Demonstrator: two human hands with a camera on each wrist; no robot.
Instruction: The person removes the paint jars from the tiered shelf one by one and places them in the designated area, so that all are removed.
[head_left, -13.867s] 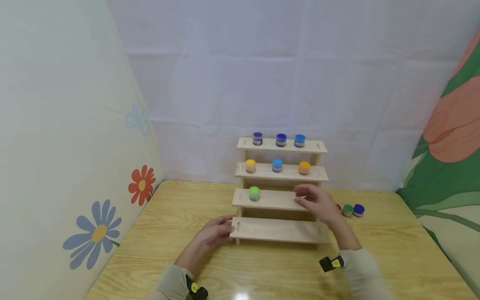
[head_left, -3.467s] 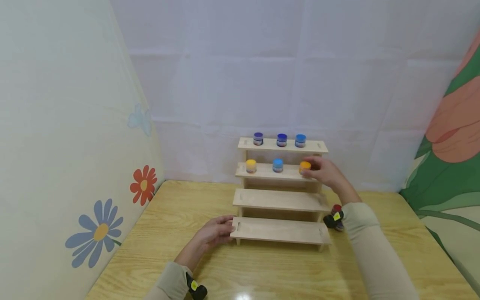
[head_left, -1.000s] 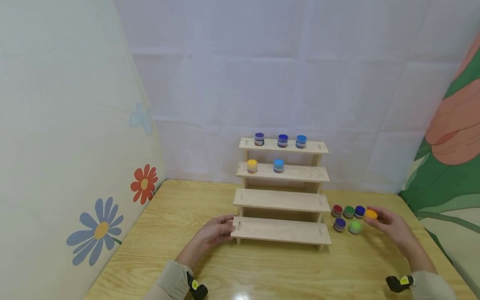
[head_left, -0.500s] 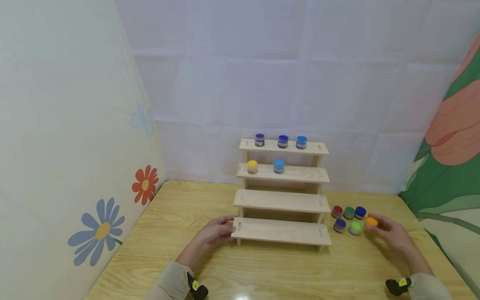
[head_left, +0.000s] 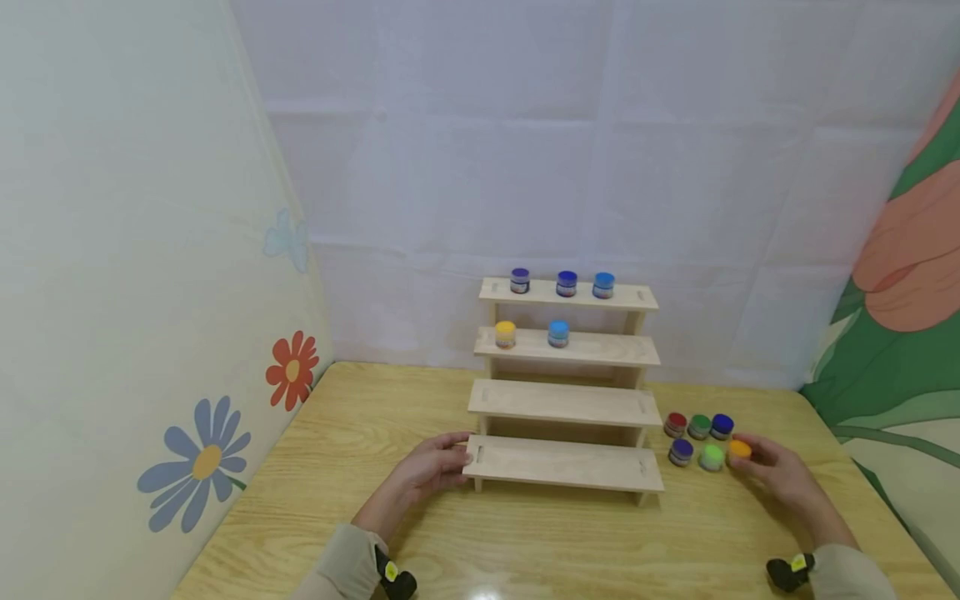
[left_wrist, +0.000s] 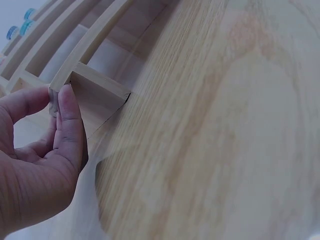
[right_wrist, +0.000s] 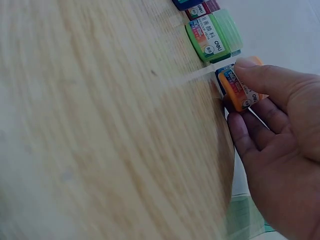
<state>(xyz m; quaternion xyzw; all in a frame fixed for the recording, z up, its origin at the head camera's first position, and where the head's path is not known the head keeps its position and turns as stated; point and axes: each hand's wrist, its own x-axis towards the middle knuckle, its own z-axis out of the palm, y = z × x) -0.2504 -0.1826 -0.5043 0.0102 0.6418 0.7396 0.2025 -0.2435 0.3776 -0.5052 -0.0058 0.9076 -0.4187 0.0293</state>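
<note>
Wooden tabletop (head_left: 555, 542), orange jar (head_left: 739, 450) between right fingers (right_wrist: 241, 134)

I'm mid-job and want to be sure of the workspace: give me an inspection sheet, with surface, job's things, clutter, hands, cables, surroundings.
Surface: wood-grain table, glare at the bottom of the head view.
Job's things: four-tier rack, upright; three jars on top, two jars one tier down; red, green, dark blue, purple and lime jars on the table.
Clutter: nothing seen.
Hands: left hand pinches the rack's lowest left end; right hand pinches the orange jar.
Cables: nothing seen.
Surroundings: white cloth behind, floral panels either side.
</note>
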